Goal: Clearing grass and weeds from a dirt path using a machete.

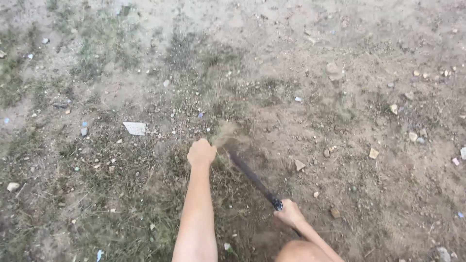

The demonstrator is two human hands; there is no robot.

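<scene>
Ground (340,145): I see dry dirt, sparse grass, scattered stones | blade (250,174): long, dark, slanting up-left, tip at a dry grass tuft (224,136) | left hand (201,153): fisted by the tuft, contents hidden | right hand (290,212): wrapped tight round the blade's handle

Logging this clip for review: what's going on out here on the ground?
A person is crouched over bare, stony soil with patches of dry grass. The left hand is closed in a fist on a tuft of dry grass. The right hand grips the handle of a long dark blade, whose tip reaches the base of that tuft. Small stones and a flat pale fragment lie scattered around.
</scene>
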